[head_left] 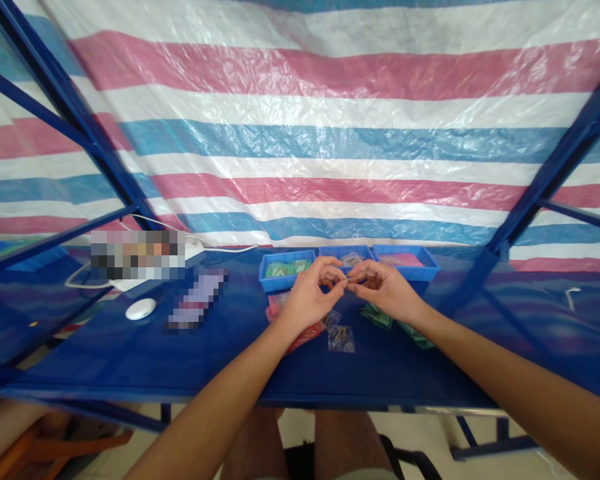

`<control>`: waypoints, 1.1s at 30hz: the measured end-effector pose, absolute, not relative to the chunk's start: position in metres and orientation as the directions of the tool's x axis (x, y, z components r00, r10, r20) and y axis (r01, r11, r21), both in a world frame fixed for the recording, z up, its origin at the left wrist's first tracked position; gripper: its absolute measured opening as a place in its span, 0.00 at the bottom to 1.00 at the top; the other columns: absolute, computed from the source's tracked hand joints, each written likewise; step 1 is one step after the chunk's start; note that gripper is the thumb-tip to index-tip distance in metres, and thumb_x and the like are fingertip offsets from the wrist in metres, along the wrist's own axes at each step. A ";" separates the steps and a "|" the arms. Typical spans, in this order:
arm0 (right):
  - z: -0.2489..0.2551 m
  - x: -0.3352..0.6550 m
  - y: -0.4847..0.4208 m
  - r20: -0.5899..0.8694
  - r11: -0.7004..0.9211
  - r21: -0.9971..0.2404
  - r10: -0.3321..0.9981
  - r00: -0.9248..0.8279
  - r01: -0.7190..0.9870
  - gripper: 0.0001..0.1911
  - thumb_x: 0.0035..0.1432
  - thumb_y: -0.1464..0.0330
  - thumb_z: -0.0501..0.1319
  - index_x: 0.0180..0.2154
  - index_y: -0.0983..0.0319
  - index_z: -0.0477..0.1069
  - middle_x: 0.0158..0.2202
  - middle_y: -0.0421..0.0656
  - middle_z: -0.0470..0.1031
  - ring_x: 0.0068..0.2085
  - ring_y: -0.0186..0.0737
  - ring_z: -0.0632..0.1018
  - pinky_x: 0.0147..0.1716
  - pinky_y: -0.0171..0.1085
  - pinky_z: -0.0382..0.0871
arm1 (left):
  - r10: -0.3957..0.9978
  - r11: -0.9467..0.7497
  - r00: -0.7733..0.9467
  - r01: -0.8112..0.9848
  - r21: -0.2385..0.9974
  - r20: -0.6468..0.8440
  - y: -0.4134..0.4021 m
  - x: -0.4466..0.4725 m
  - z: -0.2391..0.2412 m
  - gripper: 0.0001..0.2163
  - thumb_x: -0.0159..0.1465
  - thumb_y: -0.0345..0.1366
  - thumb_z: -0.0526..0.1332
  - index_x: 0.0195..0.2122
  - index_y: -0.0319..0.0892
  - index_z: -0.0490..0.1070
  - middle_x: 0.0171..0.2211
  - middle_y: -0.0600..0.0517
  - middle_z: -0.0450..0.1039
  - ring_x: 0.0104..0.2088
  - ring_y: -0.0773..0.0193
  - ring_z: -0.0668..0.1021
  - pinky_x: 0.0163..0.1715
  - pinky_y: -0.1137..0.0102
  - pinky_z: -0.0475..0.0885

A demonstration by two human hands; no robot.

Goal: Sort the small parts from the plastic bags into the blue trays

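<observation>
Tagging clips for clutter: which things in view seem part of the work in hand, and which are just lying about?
Likely in use, close around the left hand and right hand:
three blue trays
red packets
green packets
clear bags with small pieces

Apparently just lying about:
white oval object
blurred-out flat item beside it
white cord
small white item at far right

Beyond the clear bag [341, 339], anything between the fingertips of the left hand [316, 291] and right hand [383, 288] is too small to tell; the hands partly hide the middle blue tray [347, 249]. Right of the bag, a forearm [463, 340] overlaps green packets [419, 337].
</observation>
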State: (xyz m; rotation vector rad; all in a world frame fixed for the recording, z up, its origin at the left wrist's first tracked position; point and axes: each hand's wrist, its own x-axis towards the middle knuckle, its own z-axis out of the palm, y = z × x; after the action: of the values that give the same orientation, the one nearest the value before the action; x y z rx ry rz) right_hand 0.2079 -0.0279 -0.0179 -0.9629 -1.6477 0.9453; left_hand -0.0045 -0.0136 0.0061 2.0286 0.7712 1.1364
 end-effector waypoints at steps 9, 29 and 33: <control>-0.012 0.206 -0.033 0.379 0.426 -0.886 0.893 -0.241 0.184 0.10 0.63 0.59 0.69 0.39 0.57 0.76 0.37 0.41 0.79 0.35 0.40 0.78 0.37 0.39 0.74 | 0.826 -0.534 0.349 0.232 0.813 0.443 -0.010 -0.006 0.005 0.12 0.68 0.41 0.67 0.49 0.43 0.72 0.39 0.49 0.83 0.39 0.60 0.85 0.39 0.69 0.76; -0.003 0.210 -0.036 0.399 0.493 -0.773 0.867 -0.299 0.399 0.15 0.66 0.54 0.67 0.46 0.56 0.82 0.43 0.46 0.84 0.41 0.45 0.82 0.40 0.44 0.78 | 0.715 -0.680 0.438 0.614 0.399 0.545 -0.011 -0.020 0.016 0.11 0.75 0.41 0.57 0.40 0.44 0.76 0.34 0.50 0.80 0.35 0.59 0.80 0.39 0.66 0.71; 0.002 0.202 -0.049 0.435 0.746 -0.568 0.630 -0.644 0.346 0.25 0.54 0.53 0.76 0.51 0.54 0.81 0.54 0.47 0.80 0.57 0.52 0.77 0.60 0.50 0.72 | 0.722 -0.671 0.435 0.629 0.391 0.538 -0.012 -0.020 0.016 0.12 0.75 0.40 0.56 0.38 0.44 0.75 0.35 0.50 0.80 0.35 0.60 0.80 0.38 0.66 0.70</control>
State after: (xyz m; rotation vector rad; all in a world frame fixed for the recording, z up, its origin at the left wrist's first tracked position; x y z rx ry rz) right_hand 0.2019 -0.0494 0.0020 -0.7309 -2.3120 0.5865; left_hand -0.0201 -0.0119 0.0158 2.5471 1.2066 1.0556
